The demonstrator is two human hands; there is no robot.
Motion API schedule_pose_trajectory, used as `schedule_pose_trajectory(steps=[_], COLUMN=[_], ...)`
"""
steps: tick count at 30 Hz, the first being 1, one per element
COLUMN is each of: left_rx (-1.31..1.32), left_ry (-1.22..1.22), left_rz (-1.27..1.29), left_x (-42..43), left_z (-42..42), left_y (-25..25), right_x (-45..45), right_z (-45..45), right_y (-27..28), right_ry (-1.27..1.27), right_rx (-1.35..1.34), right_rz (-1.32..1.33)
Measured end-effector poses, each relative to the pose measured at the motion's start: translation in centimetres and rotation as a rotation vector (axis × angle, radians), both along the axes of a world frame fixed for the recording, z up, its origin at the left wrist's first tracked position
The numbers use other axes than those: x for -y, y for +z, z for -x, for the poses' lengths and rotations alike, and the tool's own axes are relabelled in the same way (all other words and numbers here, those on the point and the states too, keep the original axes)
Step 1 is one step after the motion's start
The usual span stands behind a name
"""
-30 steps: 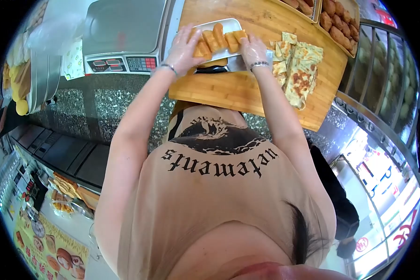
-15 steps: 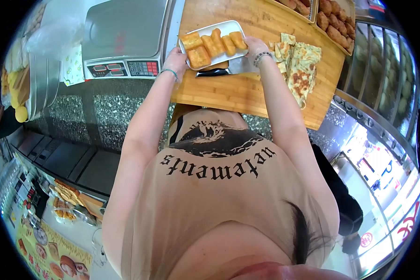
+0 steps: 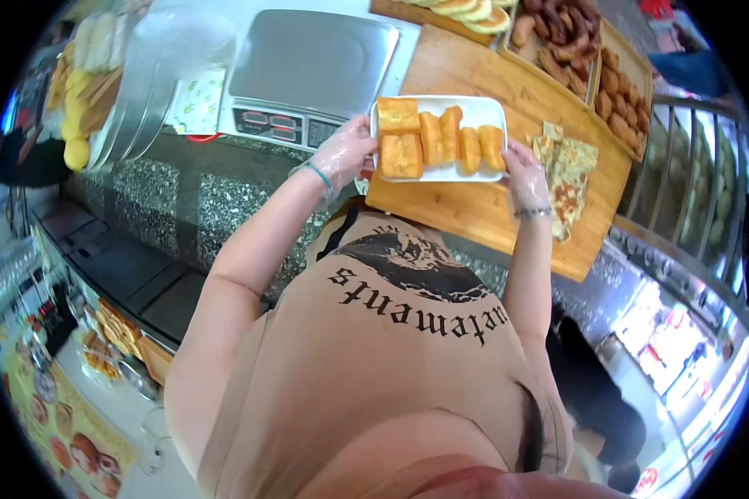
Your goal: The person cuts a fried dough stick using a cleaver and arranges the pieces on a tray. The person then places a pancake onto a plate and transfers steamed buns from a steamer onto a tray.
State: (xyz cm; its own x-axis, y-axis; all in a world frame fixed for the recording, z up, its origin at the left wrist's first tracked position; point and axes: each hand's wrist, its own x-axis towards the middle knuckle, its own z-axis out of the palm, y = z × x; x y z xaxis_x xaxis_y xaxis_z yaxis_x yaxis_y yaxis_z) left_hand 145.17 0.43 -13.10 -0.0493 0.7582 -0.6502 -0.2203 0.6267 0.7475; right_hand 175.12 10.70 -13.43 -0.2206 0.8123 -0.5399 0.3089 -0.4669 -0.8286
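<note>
My left hand (image 3: 345,154), in a clear plastic glove, grips the left end of a white rectangular tray (image 3: 474,111). At its right end, my right hand (image 3: 527,176), also gloved, holds the rim. Golden fried dough pieces (image 3: 401,155) lie on the tray: two squarish ones at the left and several longer sticks (image 3: 450,135) beside them. The tray is over a wooden cutting board (image 3: 441,200), and hides part of it. Cut flatbread (image 3: 567,187) with browned spots rests on the board, right of my right hand.
A digital scale (image 3: 314,62) stands at the upper left. Baskets of sausages (image 3: 570,41) and brown fried pieces (image 3: 622,104) sit at the board's far right corner. Round flat cakes (image 3: 466,10) are at the top. A metal-barred rack (image 3: 682,166) stands on the right.
Both hands have brought the tray nearer to my body, and it looks larger and more level. The knife seen on the board earlier is now out of sight. The whole view has shifted.
</note>
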Motion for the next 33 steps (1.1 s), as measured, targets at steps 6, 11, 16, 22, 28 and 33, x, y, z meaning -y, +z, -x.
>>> schedule_pose_trajectory(steps=[6, 11, 16, 22, 28, 33], left_rx=[-0.030, 0.026, 0.028, 0.140, 0.153, 0.230], left_ry=[0.117, 0.258, 0.297, 0.311, 0.157, 0.203], left_rz=[-0.002, -0.019, -0.119, -0.245, -0.296, -0.369], left_x=[7.5, 12.2, 14.0, 14.6, 14.2, 13.2], left_z=[2.5, 6.0, 12.3, 23.6, 37.9, 41.4], left_y=[4.7, 4.8, 7.5, 9.2, 8.4, 7.2], right_x=[2.7, 4.9, 8.3, 13.7, 18.2, 18.6], right_z=[3.9, 7.7, 14.7, 27.3, 43.8, 51.9], right_y=[3.9, 4.8, 6.8, 9.5, 7.2, 8.9], right_ry=[0.258, 0.425, 0.146, 0.095, -0.082, -0.205], right_rx=[-0.034, -0.107, -0.328, -0.241, -0.424, -0.392], right_rz=[0.033, 0.093, 0.155, 0.037, 0.178, 0.187])
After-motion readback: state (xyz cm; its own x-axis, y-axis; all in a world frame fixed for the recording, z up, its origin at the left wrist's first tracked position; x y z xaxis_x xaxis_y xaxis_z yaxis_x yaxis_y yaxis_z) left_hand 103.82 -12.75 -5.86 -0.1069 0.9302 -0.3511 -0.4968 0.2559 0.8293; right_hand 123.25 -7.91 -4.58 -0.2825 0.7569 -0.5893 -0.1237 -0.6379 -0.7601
